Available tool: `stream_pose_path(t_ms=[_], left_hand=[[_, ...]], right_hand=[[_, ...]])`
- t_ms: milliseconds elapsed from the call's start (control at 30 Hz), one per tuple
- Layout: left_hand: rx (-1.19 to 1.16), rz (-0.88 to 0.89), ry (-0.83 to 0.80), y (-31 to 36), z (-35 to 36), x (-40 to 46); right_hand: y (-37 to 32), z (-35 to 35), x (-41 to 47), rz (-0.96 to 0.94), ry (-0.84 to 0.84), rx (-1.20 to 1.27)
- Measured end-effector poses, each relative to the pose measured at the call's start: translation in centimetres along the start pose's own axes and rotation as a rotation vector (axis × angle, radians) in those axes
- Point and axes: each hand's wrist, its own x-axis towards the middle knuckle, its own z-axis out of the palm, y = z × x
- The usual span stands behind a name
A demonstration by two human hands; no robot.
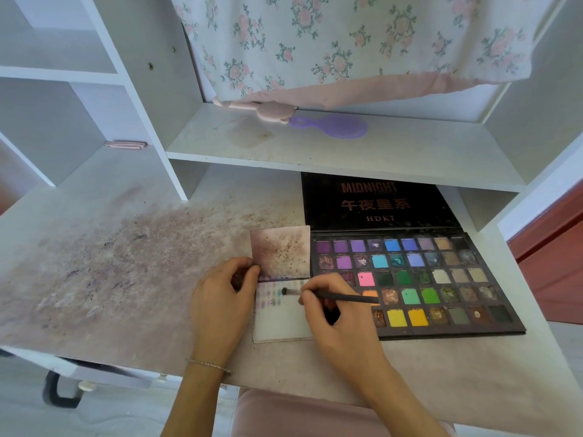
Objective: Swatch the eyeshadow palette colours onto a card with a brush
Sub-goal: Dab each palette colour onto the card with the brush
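Note:
An open eyeshadow palette [441, 279] with several coloured pans lies on the desk at the right, its black lid raised behind. Left of it lies a white folded card [277, 323], its upper flap stained with powder, its lower part carrying rows of small purple and teal swatches. My right hand [337, 316] grips a thin black brush [340, 298], and the bristle tip touches the card beside the swatches. My left hand [220, 298] holds the card's left edge, thumb pressing at the fold.
The white desk top [110, 263] is smeared with purple-brown powder on the left. A shelf [315, 146] above holds a purple hairbrush [334, 126] and a pink object. Floral cloth hangs behind. Cubby shelves stand at the left.

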Motion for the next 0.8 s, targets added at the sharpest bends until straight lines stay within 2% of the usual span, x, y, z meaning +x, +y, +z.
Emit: stream_pose_path(t_ms=[100,400,800], left_hand=[[0.000,0.007,-0.003,0.0,0.0,0.0],[-0.016,-0.010,-0.001,0.1,-0.1,0.0],[0.010,0.010,0.038,0.6,0.3,-0.2]], right_hand=[[0.0,-0.3,0.1,0.010,0.131,0.126],[0.3,-1.5,-0.4,-0.003,0.270,0.244],[2.8,-6.9,-0.5,0.061,0.396,0.045]])
